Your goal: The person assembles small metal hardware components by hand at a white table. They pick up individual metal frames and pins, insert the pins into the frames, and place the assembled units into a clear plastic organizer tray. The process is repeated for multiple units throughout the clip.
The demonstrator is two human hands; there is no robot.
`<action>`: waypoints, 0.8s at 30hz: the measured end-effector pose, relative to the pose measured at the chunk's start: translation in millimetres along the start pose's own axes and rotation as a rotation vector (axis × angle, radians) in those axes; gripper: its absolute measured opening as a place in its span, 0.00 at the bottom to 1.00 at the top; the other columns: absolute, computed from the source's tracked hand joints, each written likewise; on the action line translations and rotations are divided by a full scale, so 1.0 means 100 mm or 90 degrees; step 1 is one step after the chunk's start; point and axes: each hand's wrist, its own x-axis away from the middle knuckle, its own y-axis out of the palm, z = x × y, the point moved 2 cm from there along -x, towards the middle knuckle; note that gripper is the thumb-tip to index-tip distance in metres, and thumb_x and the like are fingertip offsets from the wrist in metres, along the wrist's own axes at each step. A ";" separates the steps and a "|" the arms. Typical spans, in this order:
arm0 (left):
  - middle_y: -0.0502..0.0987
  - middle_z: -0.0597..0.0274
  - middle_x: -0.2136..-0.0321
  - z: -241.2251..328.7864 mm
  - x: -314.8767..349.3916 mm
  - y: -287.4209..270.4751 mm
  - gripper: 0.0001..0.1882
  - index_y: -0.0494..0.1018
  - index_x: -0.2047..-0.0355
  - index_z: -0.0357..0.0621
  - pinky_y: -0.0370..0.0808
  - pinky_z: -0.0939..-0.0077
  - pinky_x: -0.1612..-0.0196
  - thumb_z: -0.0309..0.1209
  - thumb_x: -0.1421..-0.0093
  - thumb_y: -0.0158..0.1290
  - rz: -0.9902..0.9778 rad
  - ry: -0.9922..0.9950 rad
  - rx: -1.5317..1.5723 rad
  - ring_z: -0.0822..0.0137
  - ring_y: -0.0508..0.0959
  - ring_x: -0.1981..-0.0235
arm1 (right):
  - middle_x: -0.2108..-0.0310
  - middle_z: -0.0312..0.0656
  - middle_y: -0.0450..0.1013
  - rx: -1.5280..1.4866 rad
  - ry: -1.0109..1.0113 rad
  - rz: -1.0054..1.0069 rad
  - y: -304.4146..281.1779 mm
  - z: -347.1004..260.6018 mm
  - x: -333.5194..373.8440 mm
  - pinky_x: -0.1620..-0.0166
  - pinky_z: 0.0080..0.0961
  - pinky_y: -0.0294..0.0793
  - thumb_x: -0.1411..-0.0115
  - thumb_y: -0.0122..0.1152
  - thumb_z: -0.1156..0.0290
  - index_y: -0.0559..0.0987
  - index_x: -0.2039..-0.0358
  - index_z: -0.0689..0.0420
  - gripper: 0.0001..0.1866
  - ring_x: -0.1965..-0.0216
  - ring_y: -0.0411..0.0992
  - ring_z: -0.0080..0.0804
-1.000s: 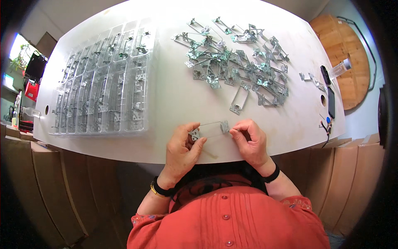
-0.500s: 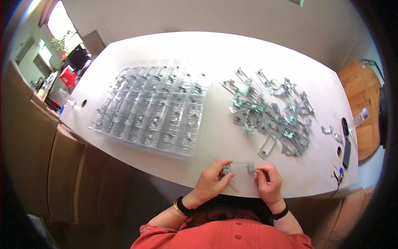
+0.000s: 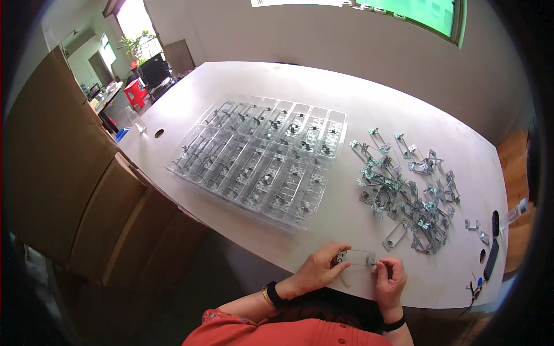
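Observation:
Over the table's near edge I hold a small metal bracket frame (image 3: 359, 258), two thin rods joining a plate at each end. My left hand (image 3: 317, 270) pinches its left plate between thumb and fingers. At the opposite plate my right hand (image 3: 391, 281) is closed, thumb against bent fingers; the fingers hide what exactly they grip there. Beyond my hands, to the right, lies a loose heap of similar metal brackets (image 3: 424, 222). Farther left stands a clear plastic tray (image 3: 328, 167) with rows of long compartments, many holding metal brackets.
Along the white table's (image 3: 248, 78) right side lie a black bar-shaped object (image 3: 491, 260), pliers (image 3: 476, 287) and a few separate brackets. A clear bottle (image 3: 135, 119) stands at the far left corner. Brown cardboard (image 3: 81, 173) rises along the left. A red stool (image 3: 136, 93) is beyond.
The view has shifted, so table, tray and hands appear lower and farther right, and a window shows above. Both hands keep the same hold on the bracket frame.

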 end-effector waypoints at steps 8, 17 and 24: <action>0.78 0.59 0.57 -0.02 0.01 0.00 0.24 0.76 0.39 0.39 0.76 0.75 0.64 0.27 0.33 0.67 -0.008 -0.005 -0.011 0.73 0.76 0.68 | 0.65 0.42 0.77 -0.007 0.001 0.011 0.02 -0.02 0.02 0.67 0.25 0.77 0.29 0.64 0.81 0.78 0.58 0.60 0.04 0.73 0.78 0.27; 0.77 0.60 0.58 0.01 0.01 -0.02 0.24 0.75 0.38 0.39 0.75 0.75 0.66 0.27 0.33 0.67 0.001 0.000 -0.012 0.73 0.74 0.69 | 0.65 0.41 0.76 -0.025 0.039 0.001 0.01 0.00 0.05 0.66 0.24 0.77 0.29 0.65 0.79 0.78 0.58 0.61 0.04 0.71 0.77 0.25; 0.77 0.60 0.58 -0.01 0.02 0.00 0.24 0.75 0.38 0.38 0.75 0.74 0.65 0.27 0.33 0.66 0.006 0.006 -0.003 0.72 0.75 0.69 | 0.65 0.40 0.76 -0.025 0.035 0.001 0.02 -0.05 0.02 0.66 0.23 0.77 0.28 0.65 0.78 0.77 0.58 0.61 0.04 0.72 0.77 0.25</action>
